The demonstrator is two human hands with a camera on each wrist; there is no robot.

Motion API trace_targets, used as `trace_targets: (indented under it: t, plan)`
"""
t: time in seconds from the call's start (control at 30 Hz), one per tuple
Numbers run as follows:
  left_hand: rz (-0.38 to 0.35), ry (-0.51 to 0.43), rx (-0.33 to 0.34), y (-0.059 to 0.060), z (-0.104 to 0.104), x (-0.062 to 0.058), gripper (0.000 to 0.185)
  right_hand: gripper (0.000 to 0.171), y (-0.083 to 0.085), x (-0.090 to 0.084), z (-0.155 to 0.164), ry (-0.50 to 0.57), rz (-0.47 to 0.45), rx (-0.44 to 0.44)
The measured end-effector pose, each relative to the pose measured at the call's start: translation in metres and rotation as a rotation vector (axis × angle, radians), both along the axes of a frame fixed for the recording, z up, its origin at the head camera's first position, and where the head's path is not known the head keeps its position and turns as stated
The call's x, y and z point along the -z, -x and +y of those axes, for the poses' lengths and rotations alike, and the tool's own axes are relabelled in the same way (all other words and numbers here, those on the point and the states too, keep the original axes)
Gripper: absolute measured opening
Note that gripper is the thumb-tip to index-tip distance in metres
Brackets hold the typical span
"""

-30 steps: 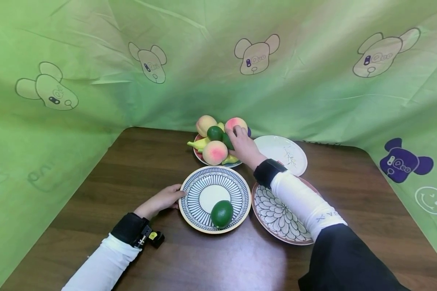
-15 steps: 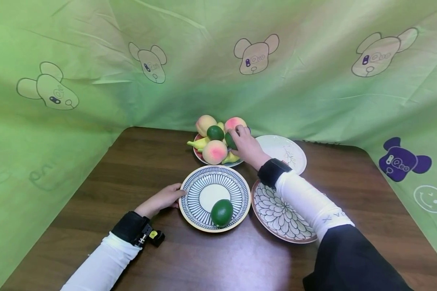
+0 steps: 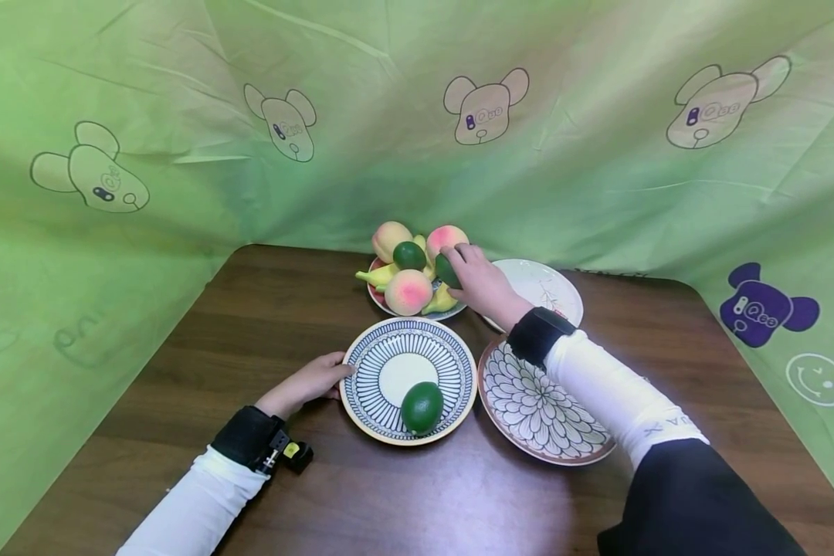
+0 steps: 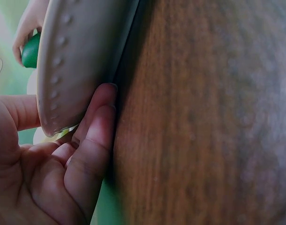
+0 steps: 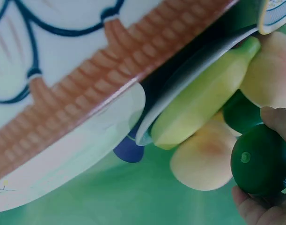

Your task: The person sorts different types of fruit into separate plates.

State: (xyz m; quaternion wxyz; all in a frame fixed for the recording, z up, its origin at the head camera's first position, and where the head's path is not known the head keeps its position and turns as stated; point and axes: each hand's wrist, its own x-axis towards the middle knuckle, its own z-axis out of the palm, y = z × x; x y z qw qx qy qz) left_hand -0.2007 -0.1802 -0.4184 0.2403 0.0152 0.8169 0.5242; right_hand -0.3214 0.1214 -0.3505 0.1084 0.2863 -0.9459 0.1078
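Note:
My right hand (image 3: 474, 275) grips a dark green fruit (image 3: 446, 270) at the right side of the far fruit plate (image 3: 378, 297); in the right wrist view the fingers (image 5: 276, 119) curl round the same green fruit (image 5: 260, 159). That plate holds peaches (image 3: 408, 291), another green fruit (image 3: 409, 255) and small bananas (image 3: 377, 274). My left hand (image 3: 313, 381) holds the left rim of the blue striped plate (image 3: 368, 363), thumb on top and fingers (image 4: 93, 140) under the rim. A green fruit (image 3: 422, 407) lies on that plate.
A floral plate (image 3: 528, 417) lies right of the striped one, under my right forearm. A white plate (image 3: 552, 286) sits behind it. Green printed cloth (image 3: 146, 193) walls in the brown table (image 3: 250, 309) at the back and both sides.
My right hand has closed round the dark green fruit and drawn it slightly back and right from the pile. The left hand has stayed on the striped plate's rim.

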Motion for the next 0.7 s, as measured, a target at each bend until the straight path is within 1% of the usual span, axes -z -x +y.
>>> trace_targets:
  t: [0.2, 0.43, 0.57, 0.7]
  plan:
    - [0.008, -0.004, 0.008, -0.001, -0.001, -0.002, 0.045, 0.075, -0.018, -0.004, 0.004, 0.001, 0.009, -0.065]
    - [0.009, -0.006, 0.004, 0.001, 0.000, 0.000, 0.046, 0.072, -0.034, -0.002, 0.002, 0.020, 0.026, -0.146]
    - [0.010, -0.005, 0.007, 0.001, 0.000, 0.001, 0.045, 0.073, -0.041, 0.000, 0.001, 0.035, 0.016, -0.169]
    - [0.009, -0.001, 0.008, 0.001, 0.001, 0.002, 0.044, 0.074, -0.047, 0.001, 0.001, 0.024, -0.017, -0.171]
